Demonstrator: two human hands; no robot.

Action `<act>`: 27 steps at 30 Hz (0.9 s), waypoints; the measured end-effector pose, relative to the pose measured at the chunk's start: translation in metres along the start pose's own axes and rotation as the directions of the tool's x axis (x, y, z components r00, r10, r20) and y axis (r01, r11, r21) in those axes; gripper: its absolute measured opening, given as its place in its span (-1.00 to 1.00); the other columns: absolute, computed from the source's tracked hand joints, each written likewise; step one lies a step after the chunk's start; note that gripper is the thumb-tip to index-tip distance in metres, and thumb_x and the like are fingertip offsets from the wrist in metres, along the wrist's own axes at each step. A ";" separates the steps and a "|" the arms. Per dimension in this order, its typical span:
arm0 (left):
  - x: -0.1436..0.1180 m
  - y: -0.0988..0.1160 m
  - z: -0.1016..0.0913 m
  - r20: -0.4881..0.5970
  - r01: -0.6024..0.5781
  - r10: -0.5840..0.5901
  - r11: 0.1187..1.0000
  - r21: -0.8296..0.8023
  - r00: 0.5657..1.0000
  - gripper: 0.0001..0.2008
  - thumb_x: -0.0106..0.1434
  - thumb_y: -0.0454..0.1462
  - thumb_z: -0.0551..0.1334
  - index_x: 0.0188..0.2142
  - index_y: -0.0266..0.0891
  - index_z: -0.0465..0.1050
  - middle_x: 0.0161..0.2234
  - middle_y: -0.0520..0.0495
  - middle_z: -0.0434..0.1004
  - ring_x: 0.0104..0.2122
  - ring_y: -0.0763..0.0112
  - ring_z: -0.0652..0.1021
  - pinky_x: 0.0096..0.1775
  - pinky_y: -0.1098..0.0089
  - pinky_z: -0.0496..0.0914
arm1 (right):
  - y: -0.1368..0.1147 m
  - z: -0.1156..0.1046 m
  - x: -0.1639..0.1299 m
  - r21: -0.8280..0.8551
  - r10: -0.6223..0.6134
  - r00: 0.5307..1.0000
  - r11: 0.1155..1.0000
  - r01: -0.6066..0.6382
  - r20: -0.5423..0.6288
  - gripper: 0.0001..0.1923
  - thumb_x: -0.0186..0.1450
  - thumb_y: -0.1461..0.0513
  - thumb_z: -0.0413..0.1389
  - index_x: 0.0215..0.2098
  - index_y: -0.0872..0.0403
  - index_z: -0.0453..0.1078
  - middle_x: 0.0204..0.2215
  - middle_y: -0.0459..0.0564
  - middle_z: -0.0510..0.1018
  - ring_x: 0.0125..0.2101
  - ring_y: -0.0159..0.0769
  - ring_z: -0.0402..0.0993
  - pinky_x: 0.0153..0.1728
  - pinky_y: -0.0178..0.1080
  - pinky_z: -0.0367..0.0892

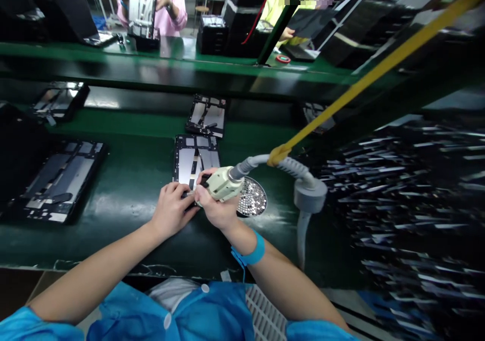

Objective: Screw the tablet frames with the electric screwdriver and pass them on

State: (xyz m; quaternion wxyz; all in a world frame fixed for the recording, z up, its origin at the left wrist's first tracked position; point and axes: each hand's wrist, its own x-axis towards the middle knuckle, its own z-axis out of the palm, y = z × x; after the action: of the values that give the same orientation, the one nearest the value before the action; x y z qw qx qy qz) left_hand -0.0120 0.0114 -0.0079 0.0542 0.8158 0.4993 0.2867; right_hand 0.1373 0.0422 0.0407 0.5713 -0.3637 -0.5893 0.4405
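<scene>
An opened tablet (pixel 185 159) lies on the green bench in front of me, its silver inner plates and a dark ribbon cable showing. At its lower edge my left hand (pixel 174 207) is closed, fingers bent over the edge and thumb below. My right hand (pixel 217 207) grips a cream electric screwdriver (pixel 223 183), whose nose points left, down toward the tablet's lower edge. The screwdriver's tip and the tablet's lower right corner are hidden by my hands. Right beside my right hand is a round dish (pixel 253 197) of small shiny pieces, probably screws.
A grey cable (pixel 261 159) runs from the screwdriver, tied to a yellow strap (pixel 364 86). More opened tablets lie at the left (pixel 68 179) and behind (pixel 207 114). Stacked dark panels (pixel 397 204) fill the right side. Across the raised shelf (pixel 170 55), two people handle devices.
</scene>
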 end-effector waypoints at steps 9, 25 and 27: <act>-0.058 -0.030 -0.045 -0.008 0.124 -0.124 0.987 0.100 0.992 -0.73 0.40 -0.19 0.25 0.07 -0.09 0.55 -0.09 -0.22 0.51 -0.06 0.09 0.44 -0.06 0.09 0.46 | -0.029 -0.056 0.012 0.133 -0.134 0.976 0.978 0.158 -0.172 -0.75 0.27 0.21 0.26 -0.09 -0.04 0.41 -0.25 -0.08 0.53 -0.60 -0.40 0.48 -0.59 -0.25 0.44; 0.215 -0.179 -0.001 0.023 0.515 -0.517 0.855 0.065 0.855 -0.64 0.42 -0.11 0.24 0.10 -0.24 0.47 0.11 -0.22 0.50 0.11 0.09 0.50 0.17 -0.01 0.37 | 0.007 -0.081 0.028 -0.087 -0.073 0.963 0.995 0.052 -0.258 -0.77 0.26 0.20 0.27 -0.13 0.05 0.43 -0.42 -0.10 0.57 -0.60 -0.38 0.47 -0.52 -0.26 0.48; 0.239 -0.179 0.014 0.057 0.594 -0.594 0.804 0.015 0.803 -0.63 0.42 -0.09 0.27 0.09 -0.27 0.46 0.08 -0.19 0.50 0.04 0.15 0.54 0.09 0.01 0.46 | 0.012 -0.083 0.027 -0.100 -0.071 0.965 0.994 0.047 -0.251 -0.76 0.25 0.20 0.27 -0.12 0.04 0.44 -0.37 -0.08 0.58 -0.57 -0.37 0.48 -0.49 -0.26 0.48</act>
State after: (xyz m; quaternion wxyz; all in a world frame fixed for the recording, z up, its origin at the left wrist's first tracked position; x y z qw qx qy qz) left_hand -0.0645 0.3055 0.0119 0.1572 0.6268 0.7270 0.2320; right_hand 0.2169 0.0796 0.0358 0.6375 -0.4257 -0.5414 0.3453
